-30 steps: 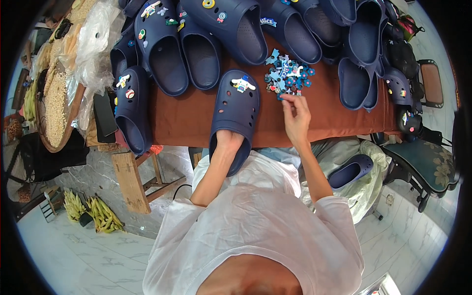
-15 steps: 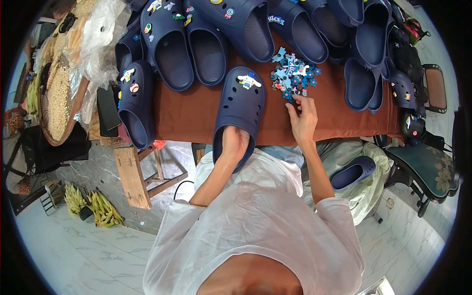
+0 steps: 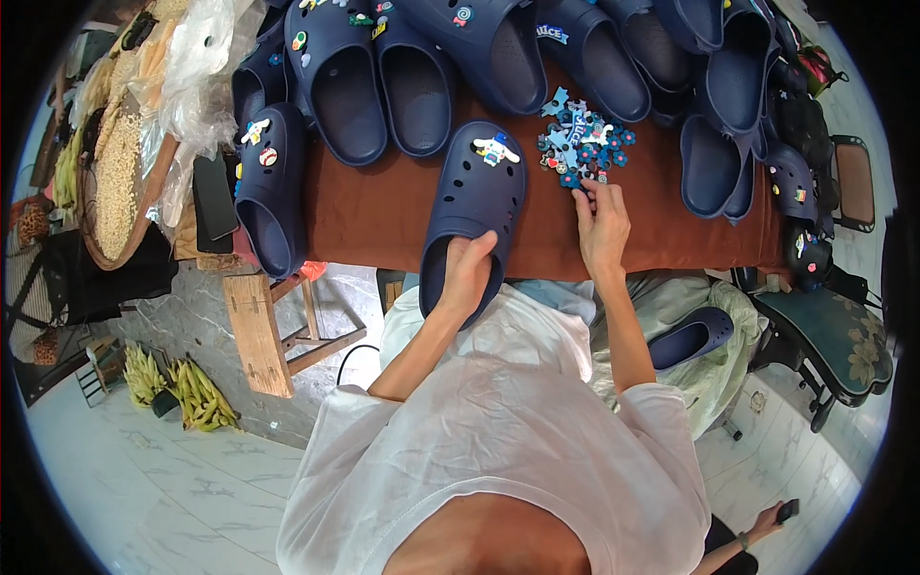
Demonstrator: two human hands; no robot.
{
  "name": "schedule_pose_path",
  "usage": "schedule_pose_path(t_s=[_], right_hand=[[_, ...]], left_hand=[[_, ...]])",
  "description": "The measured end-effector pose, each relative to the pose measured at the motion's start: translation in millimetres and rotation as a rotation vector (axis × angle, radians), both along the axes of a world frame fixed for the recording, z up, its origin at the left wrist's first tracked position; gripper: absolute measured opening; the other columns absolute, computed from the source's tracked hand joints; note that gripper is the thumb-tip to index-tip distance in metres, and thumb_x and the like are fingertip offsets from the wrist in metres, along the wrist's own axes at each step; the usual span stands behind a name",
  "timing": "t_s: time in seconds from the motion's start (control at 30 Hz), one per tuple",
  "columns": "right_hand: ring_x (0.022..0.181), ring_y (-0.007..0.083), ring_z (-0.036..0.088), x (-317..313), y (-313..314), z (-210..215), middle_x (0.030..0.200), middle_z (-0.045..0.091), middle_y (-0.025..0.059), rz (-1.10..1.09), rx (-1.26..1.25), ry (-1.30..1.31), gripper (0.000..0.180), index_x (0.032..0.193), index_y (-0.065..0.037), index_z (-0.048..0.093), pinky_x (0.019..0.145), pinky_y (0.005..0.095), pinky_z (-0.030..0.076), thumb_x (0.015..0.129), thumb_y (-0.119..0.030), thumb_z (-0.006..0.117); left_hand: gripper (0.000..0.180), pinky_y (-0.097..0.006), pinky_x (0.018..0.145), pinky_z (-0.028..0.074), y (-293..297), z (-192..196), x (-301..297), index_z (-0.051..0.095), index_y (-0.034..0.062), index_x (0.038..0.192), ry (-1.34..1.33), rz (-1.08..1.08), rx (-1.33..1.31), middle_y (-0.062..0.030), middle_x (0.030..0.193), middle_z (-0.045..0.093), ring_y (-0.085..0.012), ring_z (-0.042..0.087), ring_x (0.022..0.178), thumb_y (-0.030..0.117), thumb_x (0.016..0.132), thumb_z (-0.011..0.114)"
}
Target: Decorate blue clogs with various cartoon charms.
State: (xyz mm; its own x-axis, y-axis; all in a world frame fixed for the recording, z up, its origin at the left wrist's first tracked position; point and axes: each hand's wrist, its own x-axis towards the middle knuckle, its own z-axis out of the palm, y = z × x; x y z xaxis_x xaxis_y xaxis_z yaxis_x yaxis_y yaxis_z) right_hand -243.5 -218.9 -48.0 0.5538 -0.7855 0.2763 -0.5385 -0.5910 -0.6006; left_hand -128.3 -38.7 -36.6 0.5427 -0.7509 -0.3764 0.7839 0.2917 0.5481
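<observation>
My left hand [image 3: 464, 280] grips a navy foam clog [image 3: 476, 198] by its heel opening, toe pointing away from me. The thumb lies over the side rim and the other fingers are partly hidden. A white-and-blue character charm [image 3: 495, 149] sits on the clog's toe, while its other visible holes are bare. To the right, my right hand [image 3: 602, 225] is at the near edge of a pile of small shoe charms [image 3: 586, 134], mostly blue, with stars and flowers among them. Its thumb and forefinger pinch a small blue charm, partly covered by the fingertips.
Several navy clogs [image 3: 347, 105] line the far side of the brown-covered table [image 3: 383, 225]. At left lie a dark phone-like slab [image 3: 213, 196] and a tray of corn kernels [image 3: 117, 187]. Another clog [image 3: 692, 337] rests on pale sacking beside me. Another person's hand [image 3: 764, 525] shows at lower right.
My left thumb has come out of the clog's opening onto its rim. My right fingers have closed at the pile's near edge. Another person's hand with a dark object has appeared at lower right.
</observation>
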Motion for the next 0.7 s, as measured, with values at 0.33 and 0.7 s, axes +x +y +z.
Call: schedule_pose_path(t_s=[0.33, 0.7], right_hand=[[0.075, 0.0081, 0.059, 29.6, 40.1, 17.6, 0.091, 0.059, 0.0025, 0.221, 0.605, -0.284, 0.016, 0.108, -0.002, 0.069, 0.067, 0.0222, 0.049, 0.097, -0.007, 0.059], [0.088, 0.0091, 0.064, 26.2, 35.3, 4.1, 0.100, 0.067, 0.0043, 0.248, 0.981, -0.413, 0.016, 0.109, 0.002, 0.066, 0.080, 0.0237, 0.054, 0.097, -0.005, 0.060]], left_hand=[[0.055, -0.034, 0.109, 0.037, -9.2, 5.9, 1.2, 0.041, -0.0073, 0.138, -0.101, -0.002, 0.157, -0.0120, 0.135, 0.052, -0.0201, 0.051, 0.124, 0.006, 0.088, 0.060], [0.053, -0.028, 0.099, 0.043, -6.4, 7.1, -1.0, 0.043, -0.0047, 0.134, -0.058, 0.017, 0.137, -0.0081, 0.125, 0.056, -0.0140, 0.056, 0.112, 0.002, 0.085, 0.064]])
